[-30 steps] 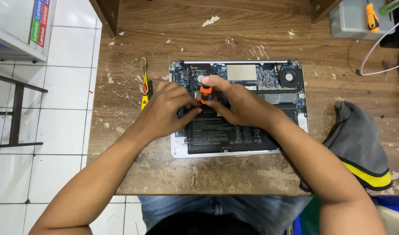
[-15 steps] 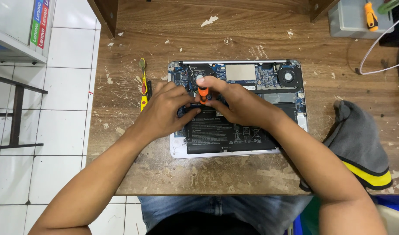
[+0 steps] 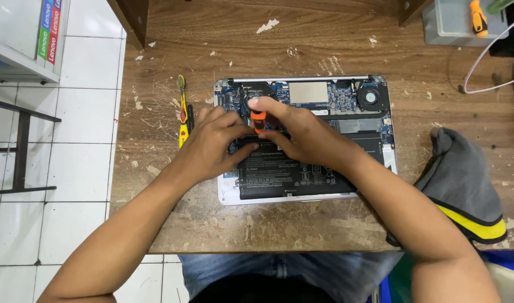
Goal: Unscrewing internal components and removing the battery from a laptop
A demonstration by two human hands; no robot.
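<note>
An opened laptop (image 3: 346, 98) lies bottom-up on the wooden table (image 3: 324, 45), its blue circuit board, two fans and black battery (image 3: 285, 177) exposed. My right hand (image 3: 302, 134) is shut on a small orange-handled screwdriver (image 3: 258, 118), held upright over the board near the left fan. My left hand (image 3: 215, 146) rests on the battery's upper left edge, fingers curled close to the screwdriver's tip. The tip itself is hidden by my fingers.
A yellow-handled tool (image 3: 182, 109) and a thin black tool (image 3: 190, 118) lie left of the laptop. A grey and yellow cloth (image 3: 464, 179) sits at the right. A grey box with an orange tool (image 3: 477, 15) and a white cable (image 3: 487, 62) are at the back right.
Both hands stay over the same spot on the laptop; the screwdriver has shifted only slightly, as if turned in place.
</note>
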